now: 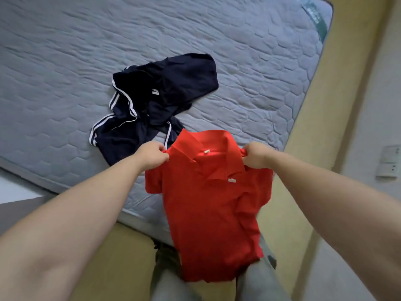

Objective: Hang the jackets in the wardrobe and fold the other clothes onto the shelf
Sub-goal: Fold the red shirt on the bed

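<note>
- Up close, a person's grey trousers point(165, 285) show at the bottom edge, with the hem of a red polo shirt point(208, 203) hanging in front of them.
- Both hands are set apart at shoulder width. The left hand point(153, 156) pinches one shoulder seam of the shirt and the right hand point(257, 157) grips the other.
- Held up this way, the shirt hangs clear of the bed with its collar at the top, one sleeve spread and the body slightly rumpled.
- Just beyond the hands, the grey quilted mattress point(65, 51) lies bare. A dark navy garment with white stripes point(160, 94) sits crumpled on it, untouched, just beside the shirt's collar.
- Farther right, a pale wall carries a socket plate point(388, 161). No wardrobe or shelf is in view.
- The step in hand appears to be the folding: the shirt has been lifted and is being straightened.
- The next move probably calls for laying it flat on the mattress, smoothing it and turning in the sleeves. Whether the navy piece is a jacket cannot be told from here.
</note>
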`<state>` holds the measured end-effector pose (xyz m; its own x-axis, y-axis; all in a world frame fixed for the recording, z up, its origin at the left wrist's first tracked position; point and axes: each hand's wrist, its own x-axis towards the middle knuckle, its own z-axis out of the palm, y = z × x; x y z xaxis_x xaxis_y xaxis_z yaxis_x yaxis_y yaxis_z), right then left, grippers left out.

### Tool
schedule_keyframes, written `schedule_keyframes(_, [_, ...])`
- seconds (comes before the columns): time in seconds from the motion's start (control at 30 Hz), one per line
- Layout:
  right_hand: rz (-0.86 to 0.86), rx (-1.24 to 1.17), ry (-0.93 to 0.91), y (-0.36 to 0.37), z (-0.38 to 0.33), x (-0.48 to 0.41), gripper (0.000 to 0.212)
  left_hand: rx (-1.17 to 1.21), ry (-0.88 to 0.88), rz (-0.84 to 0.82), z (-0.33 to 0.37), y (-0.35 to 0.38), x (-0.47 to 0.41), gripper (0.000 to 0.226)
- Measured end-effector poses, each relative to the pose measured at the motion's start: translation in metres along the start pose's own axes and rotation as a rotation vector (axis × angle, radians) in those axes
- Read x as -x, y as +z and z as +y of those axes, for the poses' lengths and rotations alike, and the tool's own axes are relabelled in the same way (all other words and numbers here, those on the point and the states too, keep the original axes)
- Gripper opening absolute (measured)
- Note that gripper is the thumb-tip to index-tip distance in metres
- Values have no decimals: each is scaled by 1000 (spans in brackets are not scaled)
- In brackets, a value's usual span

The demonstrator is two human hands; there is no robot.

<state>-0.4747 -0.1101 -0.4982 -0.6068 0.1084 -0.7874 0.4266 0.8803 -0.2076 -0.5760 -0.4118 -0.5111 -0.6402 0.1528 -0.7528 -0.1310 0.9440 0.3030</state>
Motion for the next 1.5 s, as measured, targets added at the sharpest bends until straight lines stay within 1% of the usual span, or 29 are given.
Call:
schedule_keyframes(0.03, [32, -36, 3, 10, 9, -29, 37, -55, 35, 52, -2, 13, -27, 17])
schedule_keyframes(0.1, [84, -57, 3, 30, 24, -83, 36, -113, 65, 142, -7, 38, -78, 10])
schedule_keyframes(0.13, [97, -55, 11, 39, 31, -106, 35, -122, 69, 177, -9, 51, -102, 11])
schedule_keyframes(0.2, [159, -56, 24, 56, 43, -147, 32, -161, 71, 240, -14, 77, -146, 22])
schedule_keyframes(0.33, [365, 18, -12, 74, 55, -211, 19, -391, 93, 382, -13, 112, -203, 27])
schedule_keyframes(0.43, [447, 76, -87, 67, 50, -249, 14, -340, 160, 436, -12, 120, -234, 22])
schedule_keyframes(0.5, [531, 88, -154, 61, 45, -269, 9, -300, 193, 515, -12, 118, -252, 22])
schedule_keyframes(0.57, [626, 46, -178, 59, 39, -283, 6, -247, 193, 611, -10, 117, -264, 25])
schedule_keyframes(0.6, [641, 1, -169, 61, 38, -289, 8, -195, 165, 622, -10, 117, -269, 28])
schedule_keyframes(0.63, [619, -40, -144, 64, 39, -295, 13, -138, 124, 606, -10, 118, -274, 32])
schedule_keyframes(0.67, [560, -56, -95, 69, 43, -300, 23, -98, 77, 569, -12, 120, -277, 38])
schedule_keyframes(0.73, [424, -53, 54, 78, 54, -303, 53, -68, 3, 525, -22, 127, -278, 48])
schedule_keyframes(0.77, [375, -93, 112, 82, 63, -303, 63, -31, -11, 551, -29, 131, -276, 48])
schedule_keyframes(0.8, [333, -198, 137, 84, 72, -301, 64, 33, -16, 593, -37, 135, -271, 47])
schedule_keyframes(0.83, [287, -350, 149, 86, 81, -297, 57, 104, -34, 625, -46, 139, -265, 46])
schedule_keyframes(0.9, [170, -735, 205, 89, 99, -289, 27, 173, -135, 617, -65, 148, -253, 45])
schedule_keyframes(0.93, [86, -891, 249, 91, 107, -283, 12, 146, -183, 586, -74, 153, -248, 44])
schedule_keyframes(0.97, [-6, -998, 283, 94, 114, -278, 6, 96, -211, 551, -81, 158, -242, 43])
schedule_keyframes(1.03, [-194, -1056, 347, 101, 123, -266, 19, 44, -225, 493, -91, 165, -234, 44])
schedule_keyframes(1.1, [-277, -1040, 411, 109, 127, -259, 25, 120, -254, 468, -96, 167, -228, 45])
schedule_keyframes(1.13, [-273, -1004, 429, 111, 127, -256, 32, 166, -279, 455, -98, 166, -226, 46])
schedule_keyframes(1.2, [-244, -798, 430, 115, 125, -248, 45, 232, -322, 410, -100, 165, -220, 45])
schedule_keyframes(1.23, [-240, -679, 423, 115, 125, -243, 47, 230, -330, 385, -102, 165, -217, 43])
schedule_keyframes(1.27, [-248, -566, 420, 114, 125, -239, 44, 197, -330, 372, -103, 164, -213, 39])
schedule_keyframes(1.33, [-223, -320, 406, 103, 127, -232, 27, 109, -334, 415, -107, 160, -206, 30])
schedule_keyframes(1.37, [-155, -204, 408, 95, 128, -230, 20, 94, -354, 474, -109, 156, -204, 27])
schedule_keyframes(1.4, [-41, -132, 415, 88, 130, -230, 17, 109, -391, 549, -113, 152, -204, 27])
schedule_keyframes(1.43, [108, -105, 440, 82, 133, -232, 20, 139, -435, 633, -117, 149, -204, 29])
schedule_keyframes(1.5, [448, -132, 546, 77, 142, -237, 29, 235, -530, 782, -122, 144, -204, 33])
